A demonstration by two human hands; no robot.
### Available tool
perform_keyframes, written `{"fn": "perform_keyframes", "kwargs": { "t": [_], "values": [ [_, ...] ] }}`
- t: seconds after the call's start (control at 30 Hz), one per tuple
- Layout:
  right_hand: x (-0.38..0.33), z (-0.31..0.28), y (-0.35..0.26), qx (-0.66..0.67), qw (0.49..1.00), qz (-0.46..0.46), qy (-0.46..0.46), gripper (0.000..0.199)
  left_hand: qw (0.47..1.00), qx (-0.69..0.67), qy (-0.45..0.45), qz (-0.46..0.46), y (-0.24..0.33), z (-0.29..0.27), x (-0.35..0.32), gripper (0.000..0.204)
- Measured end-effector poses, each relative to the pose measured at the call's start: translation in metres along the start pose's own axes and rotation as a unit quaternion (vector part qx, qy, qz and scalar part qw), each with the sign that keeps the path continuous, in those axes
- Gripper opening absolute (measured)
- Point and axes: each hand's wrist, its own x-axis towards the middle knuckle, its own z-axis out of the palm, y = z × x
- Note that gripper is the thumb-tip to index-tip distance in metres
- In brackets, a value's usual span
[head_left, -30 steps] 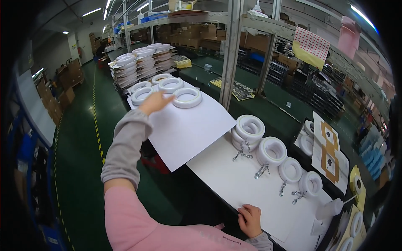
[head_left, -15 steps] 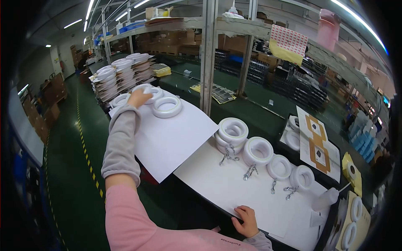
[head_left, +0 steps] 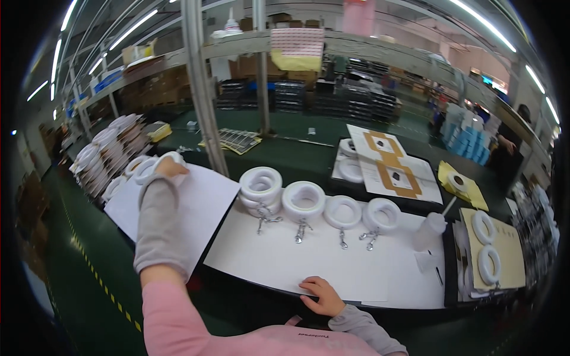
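Note:
My left hand [head_left: 171, 168] is closed on a thick white ring [head_left: 173, 156] at the far side of a white sheet [head_left: 202, 196]; the hand hides part of the ring. Beside it lie more white rings [head_left: 144, 170]. My right hand [head_left: 323, 298] rests on the near edge of a white work board [head_left: 267, 255], fingers apart, holding nothing. Along the board's far edge stand stacked rings [head_left: 260, 180], another pile of rings [head_left: 303, 199] and two single rings [head_left: 342, 212] [head_left: 381, 215]. Silver chains with clasps [head_left: 301, 230] hang in front of them.
Stacks of rings and cards [head_left: 101, 155] stand at the far left. A white bottle [head_left: 428, 231] and a pen [head_left: 439, 275] are at the board's right. Beyond are a black tray [head_left: 409, 204] with printed cards and a metal post [head_left: 205, 89]. Cards with rings [head_left: 489, 265] lie further right.
The view has turned to the right. My left hand has moved from between the rings to the nearest one, which now looks raised off the sheet. My right hand stays at the board's edge.

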Motion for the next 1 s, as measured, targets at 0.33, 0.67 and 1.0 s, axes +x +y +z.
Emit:
{"fn": "perform_keyframes", "kwargs": {
  "t": [0.33, 0.67, 1.0],
  "values": [
    [0.018, -0.053, -0.044, 0.061, 0.995, -0.070, 0.034, 0.041, 0.572, -0.786, -0.173, 0.158, 0.141, -0.008, -0.274, 0.056],
    [-0.053, -0.144, -0.080, -0.090, 0.994, -0.066, -0.007, 0.092, 0.615, -0.487, -0.561, 0.264, 0.277, 0.082, -0.406, 0.031],
    [-0.085, -0.109, -0.064, -0.282, 0.951, -0.121, 0.034, 0.039, 0.657, -0.374, -0.355, 0.549, 0.299, 0.187, -0.414, 0.049]
  ]
}}
